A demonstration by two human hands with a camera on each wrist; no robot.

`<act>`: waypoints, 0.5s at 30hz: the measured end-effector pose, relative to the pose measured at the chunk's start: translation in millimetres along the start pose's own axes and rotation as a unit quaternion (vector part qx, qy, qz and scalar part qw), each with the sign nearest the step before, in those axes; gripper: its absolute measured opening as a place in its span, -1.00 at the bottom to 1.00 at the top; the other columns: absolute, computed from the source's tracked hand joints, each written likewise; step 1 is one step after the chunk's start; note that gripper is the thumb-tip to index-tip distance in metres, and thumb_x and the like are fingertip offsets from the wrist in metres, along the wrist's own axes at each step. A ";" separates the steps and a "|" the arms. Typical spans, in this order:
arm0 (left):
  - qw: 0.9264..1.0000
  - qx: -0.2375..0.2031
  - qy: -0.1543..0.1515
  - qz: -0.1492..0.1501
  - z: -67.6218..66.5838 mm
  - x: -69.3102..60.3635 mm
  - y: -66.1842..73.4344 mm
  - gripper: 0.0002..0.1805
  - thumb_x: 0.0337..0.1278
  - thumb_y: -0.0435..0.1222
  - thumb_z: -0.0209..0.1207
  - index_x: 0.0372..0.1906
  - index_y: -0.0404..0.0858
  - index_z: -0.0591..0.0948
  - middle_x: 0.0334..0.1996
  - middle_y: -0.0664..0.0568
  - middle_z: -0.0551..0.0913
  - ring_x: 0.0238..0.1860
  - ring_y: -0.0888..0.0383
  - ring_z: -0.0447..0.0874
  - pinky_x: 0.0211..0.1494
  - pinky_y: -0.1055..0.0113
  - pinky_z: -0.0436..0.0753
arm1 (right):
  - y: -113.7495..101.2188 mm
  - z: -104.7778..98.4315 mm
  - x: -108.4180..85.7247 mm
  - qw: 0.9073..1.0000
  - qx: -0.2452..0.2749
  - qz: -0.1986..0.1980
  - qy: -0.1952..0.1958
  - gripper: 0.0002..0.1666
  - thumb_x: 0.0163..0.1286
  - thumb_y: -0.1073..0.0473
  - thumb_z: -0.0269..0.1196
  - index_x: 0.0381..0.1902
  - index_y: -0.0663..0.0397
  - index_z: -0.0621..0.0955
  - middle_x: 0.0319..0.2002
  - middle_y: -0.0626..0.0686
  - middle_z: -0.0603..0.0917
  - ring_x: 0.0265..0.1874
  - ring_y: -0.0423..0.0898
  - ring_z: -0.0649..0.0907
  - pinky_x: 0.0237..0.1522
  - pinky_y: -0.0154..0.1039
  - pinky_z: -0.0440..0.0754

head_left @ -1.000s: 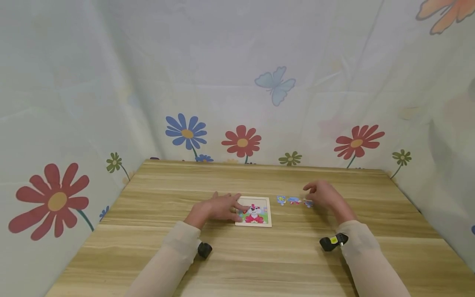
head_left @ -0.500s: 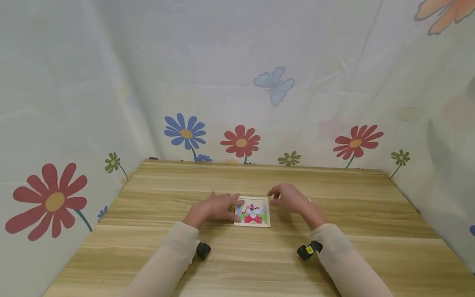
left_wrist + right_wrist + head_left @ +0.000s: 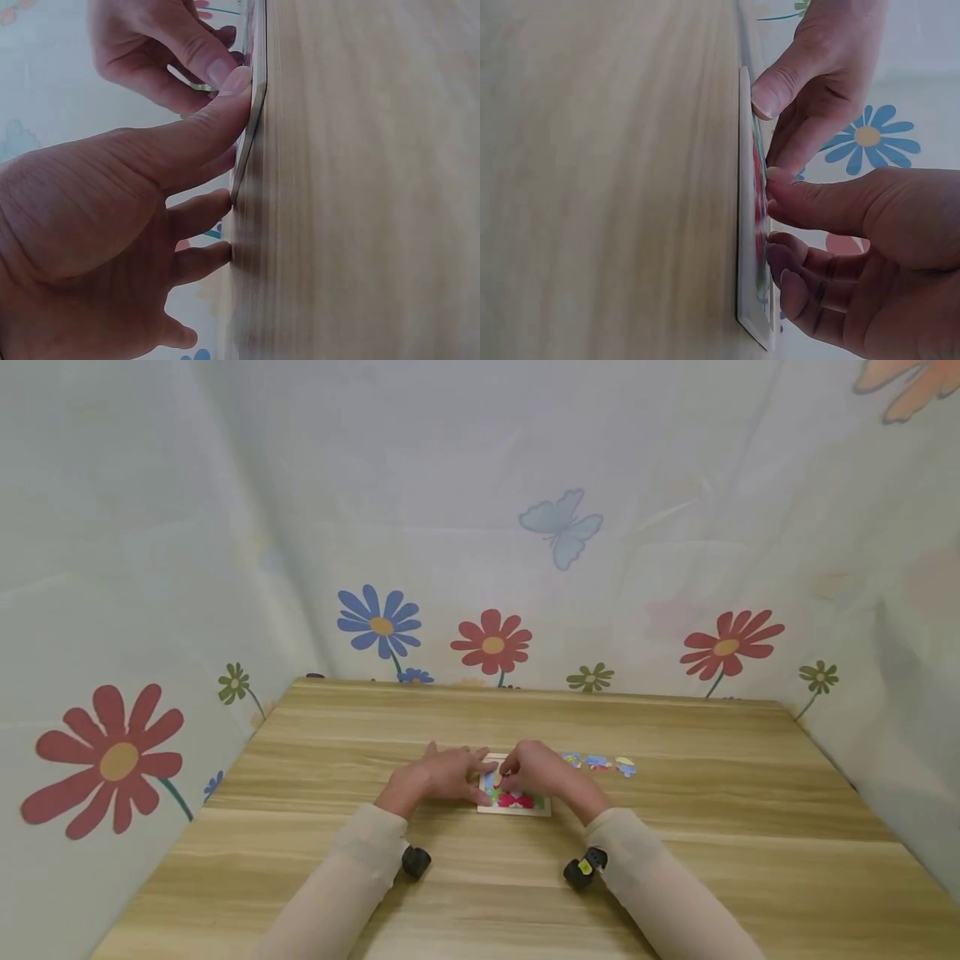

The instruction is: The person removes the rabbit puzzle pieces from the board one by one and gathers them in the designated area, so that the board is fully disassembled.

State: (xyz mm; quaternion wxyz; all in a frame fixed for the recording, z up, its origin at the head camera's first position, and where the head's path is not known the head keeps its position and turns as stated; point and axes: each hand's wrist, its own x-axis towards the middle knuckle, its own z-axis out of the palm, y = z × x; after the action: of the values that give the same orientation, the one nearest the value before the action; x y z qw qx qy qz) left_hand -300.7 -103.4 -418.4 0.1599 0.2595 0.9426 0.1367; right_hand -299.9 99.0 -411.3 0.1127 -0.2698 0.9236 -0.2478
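Observation:
A square wooden puzzle tray (image 3: 513,812) lies flat on the table, filled in its lower part with a picture of a red and white cartoon animal. My left hand (image 3: 442,772) rests at its left side. In the left wrist view that thumb lies on the tray's edge, with the other fingers spread toward the tabletop. My right hand (image 3: 536,768) is over the tray's upper part, thumb and fingertips pinched together at the picture. Its fingers mostly hide the puzzle piece between them. In the right wrist view both hands (image 3: 829,67) meet over the tray.
Several loose puzzle pieces (image 3: 597,762) lie in a row on the wooden table (image 3: 450,893), right of the tray. A white cloth (image 3: 420,510) with printed flowers hangs behind and beside the table. Dark cameras sit at both wrists.
My right hand has moved left from the loose pieces to over the tray, uncovering the row. My left hand has stayed at the tray's left side.

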 end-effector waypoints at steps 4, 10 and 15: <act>1.000 0.004 0.001 0.003 0.0 1.8 0.6 -0.23 0.11 0.16 0.32 0.45 0.12 0.42 0.53 0.10 0.21 0.52 -0.08 0.13 0.39 -0.48 -0.22 | 0.9 3.1 1.7 1.000 -0.002 0.010 0.005 -0.81 0.31 0.27 0.39 -0.13 0.23 0.76 -0.37 0.00 0.71 -0.52 -0.17 0.58 -0.35 -0.28 0.61; 1.000 0.007 0.001 0.000 0.2 2.3 -0.2 -0.24 0.11 0.16 0.31 0.44 0.13 0.43 0.53 0.11 0.21 0.53 -0.09 0.11 0.38 -0.48 -0.22 | 2.3 6.6 5.4 1.000 -0.004 0.007 0.011 -0.88 0.32 0.33 0.38 -0.20 0.25 0.71 -0.45 -0.02 0.62 -0.55 -0.16 0.54 -0.43 -0.29 0.54; 1.000 0.013 -0.001 0.002 0.0 1.6 -0.5 -0.24 0.12 0.16 0.31 0.45 0.13 0.42 0.53 0.11 0.20 0.52 -0.09 0.12 0.36 -0.50 -0.21 | 3.2 8.5 6.1 1.000 0.008 0.000 0.012 -0.93 0.30 0.33 0.40 -0.31 0.20 0.67 -0.47 -0.02 0.61 -0.57 -0.16 0.53 -0.47 -0.31 0.53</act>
State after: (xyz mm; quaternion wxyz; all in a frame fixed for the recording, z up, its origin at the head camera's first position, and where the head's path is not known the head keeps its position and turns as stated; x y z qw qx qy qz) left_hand -302.2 -102.9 -419.0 0.1576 0.2632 0.9436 0.1244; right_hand -303.5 94.6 -420.6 0.1044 -0.2659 0.9228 -0.2586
